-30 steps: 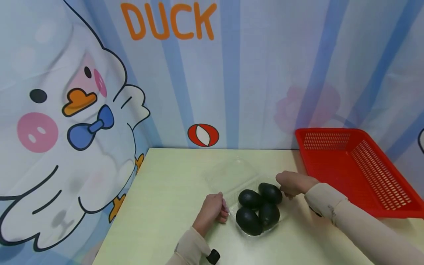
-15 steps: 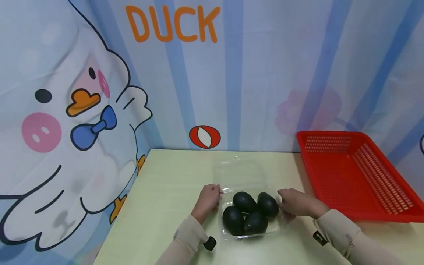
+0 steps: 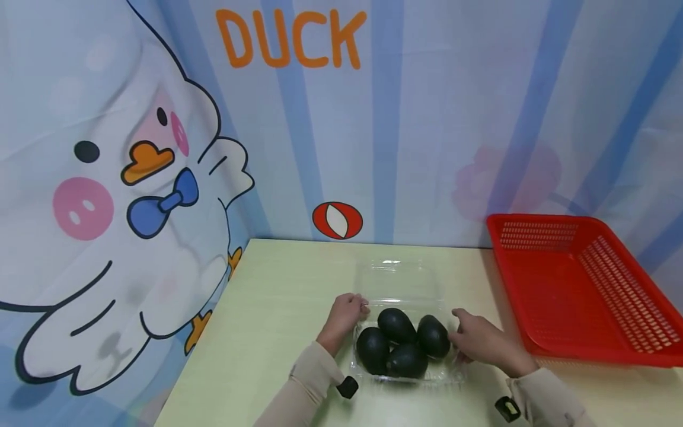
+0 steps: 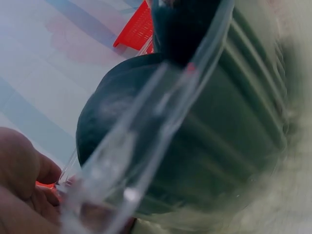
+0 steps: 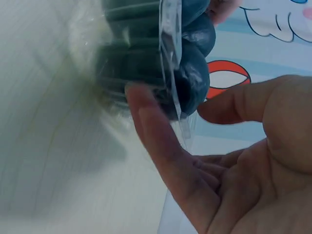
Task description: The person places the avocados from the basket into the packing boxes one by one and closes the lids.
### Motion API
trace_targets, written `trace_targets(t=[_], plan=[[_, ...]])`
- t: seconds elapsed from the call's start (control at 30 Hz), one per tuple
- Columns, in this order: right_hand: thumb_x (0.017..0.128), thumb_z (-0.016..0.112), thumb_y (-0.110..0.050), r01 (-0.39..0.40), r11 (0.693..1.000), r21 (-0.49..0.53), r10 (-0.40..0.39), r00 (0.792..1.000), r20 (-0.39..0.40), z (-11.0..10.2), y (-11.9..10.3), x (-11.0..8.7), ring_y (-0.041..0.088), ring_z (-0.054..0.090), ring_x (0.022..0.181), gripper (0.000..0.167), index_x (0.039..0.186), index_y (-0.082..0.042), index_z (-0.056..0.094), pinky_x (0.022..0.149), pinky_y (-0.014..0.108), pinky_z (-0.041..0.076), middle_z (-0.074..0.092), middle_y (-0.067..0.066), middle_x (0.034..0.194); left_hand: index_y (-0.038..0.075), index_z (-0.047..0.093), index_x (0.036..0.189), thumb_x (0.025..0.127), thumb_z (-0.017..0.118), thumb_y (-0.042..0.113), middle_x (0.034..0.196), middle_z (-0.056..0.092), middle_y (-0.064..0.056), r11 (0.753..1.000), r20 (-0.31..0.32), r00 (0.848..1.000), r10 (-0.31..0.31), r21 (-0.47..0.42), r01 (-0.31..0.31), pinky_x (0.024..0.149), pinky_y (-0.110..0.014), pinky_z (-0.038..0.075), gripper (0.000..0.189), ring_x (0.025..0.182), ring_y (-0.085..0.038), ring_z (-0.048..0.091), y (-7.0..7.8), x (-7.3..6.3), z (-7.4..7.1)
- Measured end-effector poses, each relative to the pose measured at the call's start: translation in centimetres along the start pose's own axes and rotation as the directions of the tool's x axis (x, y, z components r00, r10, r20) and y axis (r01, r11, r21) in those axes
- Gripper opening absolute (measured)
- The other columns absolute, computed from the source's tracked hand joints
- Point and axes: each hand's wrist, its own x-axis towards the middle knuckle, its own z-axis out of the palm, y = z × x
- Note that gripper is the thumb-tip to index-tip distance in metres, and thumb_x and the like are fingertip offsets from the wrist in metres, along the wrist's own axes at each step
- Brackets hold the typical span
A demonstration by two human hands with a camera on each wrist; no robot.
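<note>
A clear plastic clamshell box lies on the table with its lid folded back toward the wall. Several dark green, egg-shaped fruits that look like avocados fill its base. At the box's left edge by the hinge, my left hand pinches the plastic rim; the left wrist view shows the fingers at that corner. On the other side is my right hand, its index finger straight against the box's side wall. The thumb stands apart from the index finger, beside an avocado.
A red plastic basket with perforated sides stands right of the box, near my right forearm. Behind the pale table hangs a printed duck curtain.
The clamshell box has turned to sit squarely, and its avocados have shifted inside. My right hand came from the box's back right corner down its right side; its thumb has lifted away.
</note>
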Motion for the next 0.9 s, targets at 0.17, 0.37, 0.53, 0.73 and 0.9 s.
trace_targets(t=[0.17,0.37,0.53,0.73,0.9], plan=[[0.099,0.053,-0.014,-0.074,0.996,0.055,0.076,0.997,-0.030,-0.2,0.3,0.8,0.019,0.066,0.066,0.041,0.130,0.011,0.046,0.066,0.036,0.060,0.065,0.012,0.086,-0.001,0.068,0.113,0.104,0.046,0.014,0.100,0.075,-0.013,1.000,0.019,1.000,-0.005,0.011,0.005,0.099,-0.048,0.049,0.029,0.096,-0.025,0.070,0.4,0.2,0.1],[0.102,0.054,-0.022,-0.091,0.987,0.133,0.098,0.994,-0.049,-0.8,2.0,2.7,0.021,0.064,0.074,0.034,0.119,0.007,0.051,0.071,0.037,0.059,0.065,0.012,0.087,0.002,0.066,0.117,0.106,0.044,0.018,0.104,0.076,-0.010,1.000,0.071,0.997,-0.010,0.012,0.009,0.104,-0.050,0.046,0.029,0.102,-0.025,0.071,0.5,0.8,0.1],[0.106,0.050,-0.032,-0.076,0.959,0.271,0.083,0.996,-0.016,-1.4,3.2,4.4,0.027,0.066,0.093,0.059,0.140,0.014,0.035,0.085,0.042,0.059,0.065,0.025,0.112,0.003,0.065,0.120,0.107,0.045,0.028,0.103,0.076,-0.007,0.998,0.086,0.994,-0.061,0.028,0.059,0.108,-0.050,0.043,0.035,0.107,-0.023,0.068,0.6,1.1,-0.3],[0.107,0.047,-0.037,-0.067,0.932,0.355,0.066,0.998,0.016,-1.8,3.4,5.8,0.036,0.063,0.114,0.067,0.146,0.014,0.028,0.095,0.043,0.056,0.055,0.033,0.135,-0.001,0.059,0.129,0.106,0.046,0.040,0.109,0.071,-0.011,0.992,0.106,0.987,-0.121,-0.010,0.123,0.098,-0.043,0.047,0.049,0.100,-0.021,0.066,1.0,1.8,-1.0],[0.107,0.046,-0.044,-0.081,0.925,0.371,0.070,0.997,0.043,-2.1,3.2,6.9,0.038,0.056,0.119,0.074,0.151,0.012,0.024,0.105,0.049,0.049,0.050,0.031,0.139,0.000,0.047,0.145,0.106,0.043,0.048,0.120,0.064,-0.014,0.976,0.150,0.972,-0.180,-0.100,0.196,0.087,-0.035,0.050,0.062,0.090,-0.018,0.066,1.9,2.8,-1.5]])
